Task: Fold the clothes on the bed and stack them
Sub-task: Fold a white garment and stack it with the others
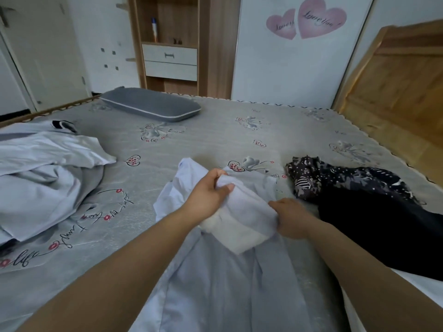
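Note:
A pale blue garment [215, 283] lies spread on the bed in front of me, running from the near edge up to the middle. Its upper part is bunched into a whitish roll [244, 216] lifted off the sheet. My left hand [208, 195] grips the far end of that roll, fingers curled over it. At the roll's right side, my right hand [292, 216] pinches the cloth. A dark heap of patterned and black clothes [364, 200] lies to the right. A pile of white and grey clothes [43, 173] lies at the left.
The bed has a grey sheet [191, 135] printed with hearts and writing. A grey pillow [151, 104] rests at the far edge. A wooden headboard [395, 97] rises on the right. A shelf unit with drawers [170, 61] and a wardrobe stand behind the bed.

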